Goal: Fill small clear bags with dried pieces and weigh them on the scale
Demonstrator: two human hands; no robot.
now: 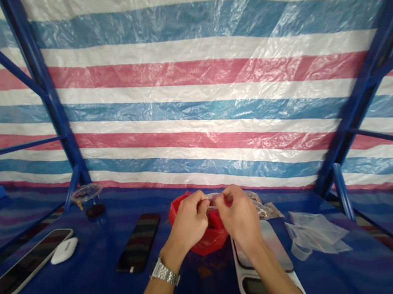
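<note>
My left hand (191, 220) and my right hand (239, 214) meet above a red plastic bag (209, 244), each with its fingers pinched. Between the fingertips stretches the edge of a small clear plastic bag (211, 198); most of it is hidden by my hands. The red bag sits open on the blue table under them. Below my right forearm lies a digital scale (277, 244) with a metal plate, its display partly covered. Just past my right hand are filled clear packets (266, 208). A metal watch (164, 272) circles my left wrist.
Empty clear bags (320, 232) and a small clear scoop or cup (300, 250) lie at right. On the left are a black phone (139, 243), a larger phone (27, 263), a white earbud case (65, 251) and a lidded cup (92, 202). Blue metal posts (54, 106) frame a striped tarp.
</note>
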